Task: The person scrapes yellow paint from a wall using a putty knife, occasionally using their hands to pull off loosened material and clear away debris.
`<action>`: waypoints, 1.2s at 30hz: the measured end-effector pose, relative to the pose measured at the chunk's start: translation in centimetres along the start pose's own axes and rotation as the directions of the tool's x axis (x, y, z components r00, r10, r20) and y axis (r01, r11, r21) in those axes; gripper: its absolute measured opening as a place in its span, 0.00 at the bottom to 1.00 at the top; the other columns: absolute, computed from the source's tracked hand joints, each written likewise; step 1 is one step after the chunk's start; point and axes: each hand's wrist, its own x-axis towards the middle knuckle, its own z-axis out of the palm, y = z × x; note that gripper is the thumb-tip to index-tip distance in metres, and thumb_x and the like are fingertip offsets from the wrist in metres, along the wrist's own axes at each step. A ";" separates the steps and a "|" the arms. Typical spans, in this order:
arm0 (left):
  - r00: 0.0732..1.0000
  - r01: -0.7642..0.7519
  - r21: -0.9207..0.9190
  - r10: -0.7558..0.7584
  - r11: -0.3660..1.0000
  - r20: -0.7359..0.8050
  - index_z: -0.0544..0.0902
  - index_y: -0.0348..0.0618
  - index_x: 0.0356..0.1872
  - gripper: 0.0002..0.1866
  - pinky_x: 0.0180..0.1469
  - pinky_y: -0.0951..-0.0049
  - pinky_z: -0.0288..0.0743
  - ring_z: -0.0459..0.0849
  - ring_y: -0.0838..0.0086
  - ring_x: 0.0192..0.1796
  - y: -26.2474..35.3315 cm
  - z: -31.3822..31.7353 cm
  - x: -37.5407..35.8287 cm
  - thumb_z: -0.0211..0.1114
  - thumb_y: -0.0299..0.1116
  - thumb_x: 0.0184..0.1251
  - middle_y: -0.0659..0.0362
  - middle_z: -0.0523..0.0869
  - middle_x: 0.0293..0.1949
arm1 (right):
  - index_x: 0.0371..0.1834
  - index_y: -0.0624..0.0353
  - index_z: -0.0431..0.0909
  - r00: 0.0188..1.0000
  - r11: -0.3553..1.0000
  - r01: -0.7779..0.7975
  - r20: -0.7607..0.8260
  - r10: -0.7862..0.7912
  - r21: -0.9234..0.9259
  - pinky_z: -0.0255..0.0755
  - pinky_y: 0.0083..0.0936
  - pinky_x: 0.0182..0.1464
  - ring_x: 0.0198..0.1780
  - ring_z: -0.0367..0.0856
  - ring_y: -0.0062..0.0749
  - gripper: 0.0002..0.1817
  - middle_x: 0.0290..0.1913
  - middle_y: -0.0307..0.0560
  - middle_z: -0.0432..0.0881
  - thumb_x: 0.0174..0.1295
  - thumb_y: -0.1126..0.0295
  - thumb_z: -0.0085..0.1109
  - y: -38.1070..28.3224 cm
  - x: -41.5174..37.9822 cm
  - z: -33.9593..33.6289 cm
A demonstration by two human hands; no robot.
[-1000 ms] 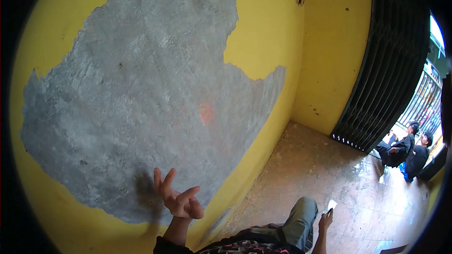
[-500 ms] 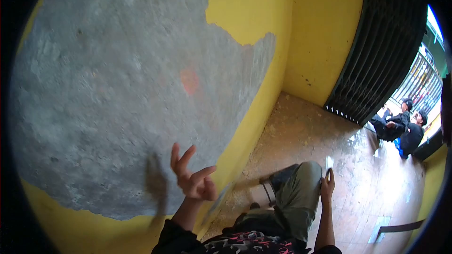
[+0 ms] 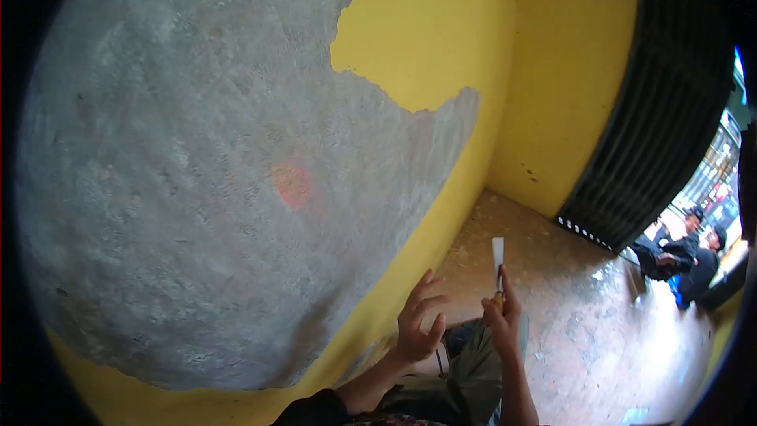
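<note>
My right hand [image 3: 506, 319] grips a scraper [image 3: 497, 252] by its yellowish-brown handle, the pale flat blade pointing up. Just left of it, my left hand [image 3: 419, 317] holds nothing, its fingers apart and slightly curled. Both hands are in front of my body, above my legs in olive trousers [image 3: 473, 363]. Beside them rises a yellow wall [image 3: 418, 31] with a large bare grey patch [image 3: 197, 189], where the paint is gone. A reddish spot [image 3: 292, 184] marks the grey patch.
A dark folding metal gate [image 3: 639, 110] stands at the right, past the wall corner. Paint flakes lie on the brown floor [image 3: 505, 225] along the wall. Two people in dark clothes [image 3: 670, 256] sit near the bright opening at far right.
My left hand has moved right, away from the grey patch and towards my right hand. My right hand has raised the scraper and brought it left. The view has shifted a little.
</note>
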 end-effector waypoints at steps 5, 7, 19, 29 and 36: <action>0.996 -0.012 0.155 -0.002 0.988 0.092 0.82 0.40 0.41 0.11 0.69 0.49 0.59 0.66 0.48 0.70 -4.8 -0.7 1.7 0.56 0.34 0.64 0.44 0.78 0.57 | 0.74 0.63 0.56 0.958 0.994 0.030 0.287 0.000 -0.102 0.68 0.16 0.45 0.39 0.73 0.18 0.36 0.64 0.47 0.72 0.59 0.79 0.54 1.2 5.6 -0.2; 0.962 -0.119 0.328 0.027 0.937 0.272 0.79 0.40 0.49 0.15 0.69 0.51 0.58 0.62 0.48 0.71 -3.5 -1.1 5.9 0.55 0.35 0.67 0.44 0.74 0.61 | 0.74 0.64 0.56 0.920 0.980 0.097 0.392 -0.021 -0.175 0.68 0.20 0.54 0.50 0.76 0.23 0.36 0.69 0.52 0.68 0.58 0.79 0.54 -2.3 8.7 -1.4; 0.571 0.821 -0.049 -0.820 0.569 0.037 0.68 0.31 0.62 0.29 0.60 0.70 0.68 0.78 0.65 0.58 18.2 0.1 18.8 0.47 0.49 0.77 0.47 0.79 0.54 | 0.75 0.62 0.53 0.570 0.937 -0.206 0.744 0.350 -0.283 0.72 0.29 0.54 0.51 0.82 0.38 0.38 0.58 0.56 0.79 0.59 0.79 0.54 -26.7 9.9 3.7; 0.422 0.820 -0.276 -0.856 0.501 -0.298 0.80 0.32 0.45 0.18 0.50 0.73 0.74 0.84 0.74 0.43 22.8 -4.6 22.5 0.52 0.40 0.76 0.54 0.87 0.41 | 0.77 0.60 0.33 0.306 0.957 0.280 0.952 -0.012 -0.078 0.75 0.38 0.40 0.37 0.81 0.55 0.51 0.40 0.63 0.79 0.59 0.69 0.62 -33.1 10.0 6.3; 0.454 0.741 -0.393 -0.838 0.544 -0.304 0.83 0.33 0.44 0.18 0.51 0.73 0.73 0.83 0.76 0.43 21.8 -3.4 25.0 0.55 0.40 0.75 0.55 0.87 0.39 | 0.76 0.62 0.47 0.408 0.961 0.015 0.880 0.245 -0.275 0.74 0.32 0.36 0.32 0.81 0.41 0.43 0.37 0.56 0.82 0.60 0.68 0.62 -34.9 13.0 4.5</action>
